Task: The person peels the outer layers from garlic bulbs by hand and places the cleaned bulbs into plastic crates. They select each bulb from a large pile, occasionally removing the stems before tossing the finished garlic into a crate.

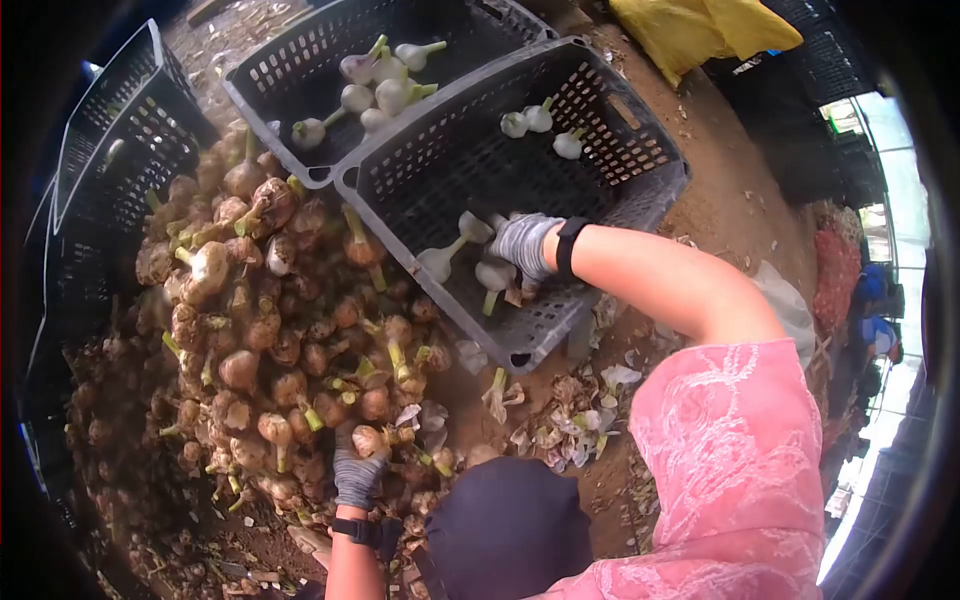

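My left hand (355,475), in a grey glove with a black wristband, is closed around a dirty brown garlic bulb (369,440) at the near edge of a big heap of unpeeled garlic (260,320). My right hand (522,245), also gloved, reaches into the nearer dark plastic crate (640,205). Its fingers curl down over a clean white garlic bulb (495,273). The palm is hidden, so I cannot see whether it grips that bulb. More white bulbs lie in this crate (540,120).
A second dark crate (262,75) behind holds several white bulbs. Empty crates stand at the left (120,130). Loose garlic skins (570,425) litter the dirt floor. A yellow sack (700,25) lies at the back, and other people sit at the far right (875,330).
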The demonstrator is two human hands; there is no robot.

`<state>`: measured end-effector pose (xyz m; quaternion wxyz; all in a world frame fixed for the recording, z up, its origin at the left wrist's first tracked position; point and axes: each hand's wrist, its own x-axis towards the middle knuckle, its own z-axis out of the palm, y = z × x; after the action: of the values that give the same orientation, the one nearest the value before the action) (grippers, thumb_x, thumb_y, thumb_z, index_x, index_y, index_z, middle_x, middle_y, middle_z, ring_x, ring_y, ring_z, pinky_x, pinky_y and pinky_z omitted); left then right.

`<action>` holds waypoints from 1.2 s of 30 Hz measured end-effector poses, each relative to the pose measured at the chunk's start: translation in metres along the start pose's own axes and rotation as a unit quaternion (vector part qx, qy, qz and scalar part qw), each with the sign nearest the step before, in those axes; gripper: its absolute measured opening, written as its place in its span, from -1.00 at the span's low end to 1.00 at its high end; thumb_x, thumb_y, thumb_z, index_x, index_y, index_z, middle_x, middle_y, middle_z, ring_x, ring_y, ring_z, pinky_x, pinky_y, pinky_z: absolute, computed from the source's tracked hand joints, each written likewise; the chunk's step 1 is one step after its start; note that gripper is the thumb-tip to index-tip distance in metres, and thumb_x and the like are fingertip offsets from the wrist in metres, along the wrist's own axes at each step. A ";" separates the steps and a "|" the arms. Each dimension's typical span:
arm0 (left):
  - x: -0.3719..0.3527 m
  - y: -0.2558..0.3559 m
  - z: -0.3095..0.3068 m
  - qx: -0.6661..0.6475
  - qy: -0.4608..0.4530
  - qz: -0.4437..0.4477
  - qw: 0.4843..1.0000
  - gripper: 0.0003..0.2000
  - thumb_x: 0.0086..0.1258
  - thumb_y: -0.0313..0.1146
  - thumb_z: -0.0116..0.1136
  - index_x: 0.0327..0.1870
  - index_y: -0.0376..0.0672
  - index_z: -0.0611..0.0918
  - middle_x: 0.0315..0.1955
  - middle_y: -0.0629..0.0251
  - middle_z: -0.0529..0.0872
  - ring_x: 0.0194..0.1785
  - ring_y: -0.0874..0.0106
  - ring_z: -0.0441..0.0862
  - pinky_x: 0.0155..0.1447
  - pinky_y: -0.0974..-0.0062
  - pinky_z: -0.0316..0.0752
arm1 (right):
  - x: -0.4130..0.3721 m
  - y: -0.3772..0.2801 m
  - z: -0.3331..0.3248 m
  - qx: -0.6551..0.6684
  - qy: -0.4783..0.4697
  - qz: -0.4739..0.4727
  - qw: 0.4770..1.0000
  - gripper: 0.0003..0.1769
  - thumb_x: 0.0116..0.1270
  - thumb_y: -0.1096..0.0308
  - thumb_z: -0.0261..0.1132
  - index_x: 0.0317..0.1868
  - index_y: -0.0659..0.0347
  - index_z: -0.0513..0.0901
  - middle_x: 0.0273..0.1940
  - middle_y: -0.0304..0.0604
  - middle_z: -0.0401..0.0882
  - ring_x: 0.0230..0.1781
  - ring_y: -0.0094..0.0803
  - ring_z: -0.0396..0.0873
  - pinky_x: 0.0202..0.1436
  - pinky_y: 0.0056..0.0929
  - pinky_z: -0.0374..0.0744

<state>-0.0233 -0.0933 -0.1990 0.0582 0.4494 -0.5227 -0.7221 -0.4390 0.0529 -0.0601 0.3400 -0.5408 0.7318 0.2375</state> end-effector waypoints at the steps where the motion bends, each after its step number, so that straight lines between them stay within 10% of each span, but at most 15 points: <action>1: 0.000 0.006 0.001 0.000 0.003 -0.008 1.000 -0.77 0.12 -0.39 0.28 -0.21 -0.08 0.51 -0.36 0.40 0.54 -0.29 0.48 0.48 -0.19 0.54 0.49 | 0.001 -0.002 -0.002 0.041 0.006 0.008 0.999 -0.18 -0.32 0.04 0.52 0.10 -0.08 0.50 0.19 0.07 0.30 0.02 -0.06 0.48 0.03 -0.20 0.50; 4: 0.003 0.014 0.003 0.017 0.030 -0.066 0.997 -0.84 0.17 -0.20 0.27 -0.38 -0.01 0.55 -0.51 0.45 0.53 -0.36 0.45 0.49 -0.22 0.52 0.47 | 0.034 0.001 0.011 0.016 -0.046 -0.067 0.997 -0.25 -0.23 0.13 0.46 0.12 -0.10 0.49 0.00 0.03 0.49 -0.09 -0.10 0.55 -0.09 -0.17 0.55; 6: 0.013 0.014 -0.003 0.164 0.014 -0.126 0.978 -0.82 0.12 -0.24 0.28 -0.35 -0.08 0.57 -0.49 0.41 0.57 -0.37 0.43 0.52 -0.24 0.49 0.47 | 0.041 -0.009 0.009 0.240 -0.027 0.133 0.961 -0.44 -0.32 0.33 0.36 -0.12 0.07 0.55 -0.32 0.02 0.57 -0.30 -0.07 0.58 -0.24 -0.22 0.52; 11: 0.036 0.046 0.014 0.471 -0.033 -0.184 0.862 -0.63 -0.07 -0.15 0.27 -0.32 -0.25 0.61 -0.44 0.20 0.69 -0.27 0.27 0.65 -0.18 0.41 0.48 | 0.041 0.000 0.016 0.139 0.009 0.030 0.990 -0.36 -0.19 0.31 0.29 0.04 0.15 0.44 -0.17 0.13 0.56 -0.28 -0.01 0.57 -0.24 -0.26 0.52; 13: 0.037 0.052 0.018 0.472 -0.043 -0.190 0.860 -0.64 -0.06 -0.23 0.30 -0.30 -0.33 0.60 -0.37 0.15 0.68 -0.26 0.26 0.64 -0.17 0.40 0.49 | 0.038 0.008 0.018 0.173 0.172 0.000 0.970 -0.47 -0.13 0.26 0.28 -0.02 0.01 0.53 -0.20 0.19 0.55 -0.32 0.02 0.57 -0.32 -0.16 0.55; 14: 0.028 0.097 0.041 0.505 -0.045 -0.189 0.841 -0.53 -0.12 -0.14 0.31 -0.24 -0.33 0.61 -0.32 0.02 0.68 -0.19 0.13 0.63 -0.11 0.36 0.49 | 0.019 0.017 -0.002 0.090 0.177 -0.111 0.974 -0.55 -0.10 0.22 0.26 -0.13 0.22 0.57 -0.06 0.21 0.48 -0.23 0.03 0.54 -0.22 -0.18 0.54; 15: 0.030 0.087 0.033 0.528 -0.048 -0.185 0.827 -0.50 -0.13 -0.09 0.31 -0.23 -0.33 0.61 -0.30 -0.05 0.66 -0.14 0.05 0.60 -0.06 0.32 0.47 | 0.013 0.016 -0.032 0.125 -0.010 -0.010 0.992 -0.55 -0.10 0.18 0.27 -0.19 0.26 0.58 0.06 0.18 0.39 -0.09 0.01 0.50 -0.10 -0.18 0.51; 16: 0.031 0.081 0.029 0.549 -0.044 -0.183 0.814 -0.50 -0.12 -0.09 0.31 -0.22 -0.32 0.61 -0.29 -0.03 0.67 -0.13 0.06 0.60 -0.06 0.32 0.47 | -0.014 0.026 -0.056 0.122 0.063 -0.134 0.981 -0.51 -0.12 0.16 0.32 -0.15 0.24 0.57 -0.11 0.07 0.53 -0.13 -0.03 0.52 -0.11 -0.19 0.52; 21: 0.039 0.065 0.024 0.479 -0.078 -0.166 0.859 -0.42 -0.14 -0.04 0.29 -0.10 -0.27 0.58 -0.16 -0.02 0.64 -0.03 0.10 0.57 0.05 0.33 0.44 | -0.054 0.055 -0.105 0.627 0.255 -0.111 0.728 -0.48 -0.03 0.27 0.46 -0.05 0.26 0.52 -0.32 -0.24 0.61 -0.28 -0.56 0.55 -0.21 -0.48 0.57; 24: 0.038 0.078 0.026 0.517 -0.087 -0.192 0.830 -0.41 -0.11 -0.03 0.28 -0.08 -0.29 0.57 -0.13 -0.05 0.62 0.00 0.09 0.55 0.07 0.33 0.43 | -0.038 0.068 -0.105 0.599 0.260 -0.074 0.754 -0.51 -0.04 0.24 0.47 -0.11 0.26 0.53 -0.27 -0.24 0.58 -0.26 -0.54 0.53 -0.14 -0.52 0.54; 27: 0.040 0.082 0.026 0.523 -0.104 -0.244 0.810 -0.41 -0.10 -0.01 0.26 -0.09 -0.29 0.58 -0.12 -0.06 0.62 0.01 0.08 0.54 0.06 0.33 0.43 | -0.008 0.043 -0.064 0.283 0.053 0.107 0.952 -0.52 -0.16 0.07 0.48 -0.34 0.30 0.63 -0.43 -0.01 0.63 -0.32 -0.31 0.60 -0.18 -0.42 0.53; 29: 0.044 0.058 0.010 0.548 -0.110 -0.253 0.790 -0.40 -0.10 0.01 0.25 -0.09 -0.29 0.59 -0.11 -0.07 0.61 0.02 0.09 0.54 0.06 0.33 0.42 | 0.025 0.030 -0.017 0.199 -0.149 0.079 0.965 -0.46 -0.15 0.01 0.42 -0.24 0.28 0.66 -0.39 0.05 0.63 -0.26 -0.21 0.62 -0.13 -0.32 0.55; 31: 0.042 0.041 0.005 0.484 -0.089 -0.194 0.849 -0.49 -0.07 -0.02 0.27 -0.16 -0.25 0.61 -0.19 0.03 0.66 -0.02 0.12 0.57 0.00 0.33 0.46 | 0.052 0.017 0.051 0.118 0.112 0.171 0.972 -0.46 0.06 -0.01 0.27 -0.04 0.21 0.59 -0.12 0.00 0.61 -0.09 -0.17 0.58 0.02 -0.28 0.48; 33: 0.046 0.043 0.009 0.530 -0.096 -0.199 0.818 -0.51 -0.09 0.00 0.28 -0.19 -0.17 0.60 -0.21 0.08 0.67 -0.04 0.14 0.58 0.00 0.34 0.47 | 0.114 0.033 0.128 0.321 0.224 0.314 0.865 -0.25 -0.08 0.04 0.38 0.15 0.11 0.40 -0.04 0.14 0.49 -0.02 -0.02 0.50 0.04 -0.24 0.48; 36: 0.041 0.080 0.025 0.506 -0.108 -0.211 0.829 -0.48 -0.12 0.02 0.29 -0.16 -0.16 0.60 -0.19 0.08 0.66 -0.03 0.16 0.58 0.02 0.34 0.46 | 0.089 0.030 0.052 0.442 0.158 0.194 0.862 -0.26 -0.17 0.03 0.41 0.11 0.01 0.44 -0.01 0.08 0.49 0.01 -0.04 0.48 0.07 -0.25 0.46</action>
<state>-0.0956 -0.1341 -0.1575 -0.3877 0.4341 -0.7106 -0.3953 -0.4716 0.0437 -0.1620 0.3705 -0.2115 0.8939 -0.1378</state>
